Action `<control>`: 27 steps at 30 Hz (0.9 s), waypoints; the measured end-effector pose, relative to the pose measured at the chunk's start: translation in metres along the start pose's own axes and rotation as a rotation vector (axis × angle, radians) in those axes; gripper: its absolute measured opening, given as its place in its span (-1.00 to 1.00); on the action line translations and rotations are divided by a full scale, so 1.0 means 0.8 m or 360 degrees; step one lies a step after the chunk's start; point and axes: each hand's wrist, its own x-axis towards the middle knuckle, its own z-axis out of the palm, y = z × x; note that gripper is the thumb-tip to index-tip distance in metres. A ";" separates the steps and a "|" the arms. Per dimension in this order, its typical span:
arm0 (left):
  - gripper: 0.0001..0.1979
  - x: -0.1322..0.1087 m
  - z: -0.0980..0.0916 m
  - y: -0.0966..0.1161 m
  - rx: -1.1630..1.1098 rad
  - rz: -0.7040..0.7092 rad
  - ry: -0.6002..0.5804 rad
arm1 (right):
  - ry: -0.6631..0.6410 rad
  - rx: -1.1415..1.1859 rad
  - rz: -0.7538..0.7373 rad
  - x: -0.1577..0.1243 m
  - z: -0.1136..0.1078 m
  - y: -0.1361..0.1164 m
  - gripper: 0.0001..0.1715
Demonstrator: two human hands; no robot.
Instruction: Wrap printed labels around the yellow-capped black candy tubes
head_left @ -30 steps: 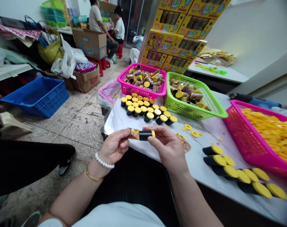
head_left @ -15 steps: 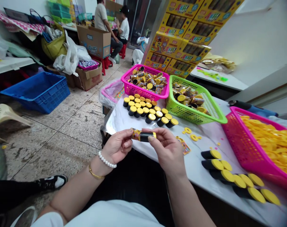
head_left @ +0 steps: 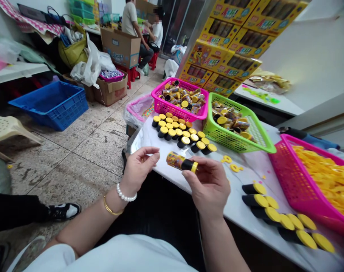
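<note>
Thumb and fingers of my right hand [head_left: 210,183] grip a small tube [head_left: 177,161] at its yellow-capped end. A colourful yellow printed wrap covers the tube's left part, and the part beside the cap is black. A short gap to the left of it, my left hand [head_left: 140,166] holds nothing; its fingers are partly bent, with the thumb just apart from the index finger. Behind my hands, several black tubes with yellow caps [head_left: 185,140] stand in rows on the white table [head_left: 172,181]. More black tubes with yellow caps [head_left: 258,200] lie to the right.
Filled tubs line the table's far side: a pink basket [head_left: 179,107] and a green basket [head_left: 240,132] of wrapped tubes. At right, another pink basket [head_left: 299,181] holds yellow ring pieces. Stacked yellow boxes [head_left: 225,49] rise behind. A blue crate [head_left: 51,107] sits on the floor; two people sit far back.
My left hand has let go of the tube and moved slightly left. The right hand keeps the tube, now tilted down to the right, with more of the printed wrap showing.
</note>
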 end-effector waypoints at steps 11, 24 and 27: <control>-0.60 0.007 -0.011 -0.003 0.0253 -0.0209 -0.0674 | -0.0600 -0.0142 0.0056 -0.006 -0.014 0.014 -0.63; -0.51 0.016 0.000 -0.003 0.0260 -0.0295 -0.0622 | -0.0468 -0.0570 -0.0398 -0.001 -0.026 0.011 -0.75; -0.68 0.013 0.002 -0.004 0.0292 -0.0223 -0.0622 | -0.0410 -0.0563 -0.0339 -0.005 -0.026 0.016 -0.77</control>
